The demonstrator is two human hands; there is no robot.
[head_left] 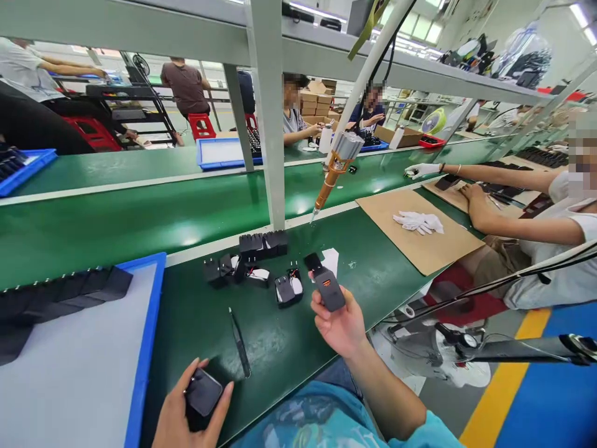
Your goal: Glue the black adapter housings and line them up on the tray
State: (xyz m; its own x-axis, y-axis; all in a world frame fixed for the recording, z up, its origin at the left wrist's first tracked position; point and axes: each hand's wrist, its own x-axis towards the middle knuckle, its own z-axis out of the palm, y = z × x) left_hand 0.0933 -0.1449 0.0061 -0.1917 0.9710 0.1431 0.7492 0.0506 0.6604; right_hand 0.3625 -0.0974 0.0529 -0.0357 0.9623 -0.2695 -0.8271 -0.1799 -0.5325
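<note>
My left hand (180, 407) grips a black plug-in power adapter (204, 392) by its sides, low over the green bench. In my right hand (342, 326) is a dark grey plastic housing (329, 291) with a small orange patch on its face, fingers wrapped round its lower end. A flat black piece (312, 262) is just beyond its top; whether they are joined I cannot tell. Black tweezers (239, 342) lie between my hands. Opened adapters with white parts and red wires (289, 288) stand farther back, by a row of black adapters (263, 243).
On the left is a blue-rimmed tray (152, 330) with black adapters. An orange-and-silver tool (331, 177) hangs over the bench, its tip near the surface. White gloves (418, 222) lie on a cardboard sheet (396, 242). A co-worker's gloved hand (422, 170) reaches across at right.
</note>
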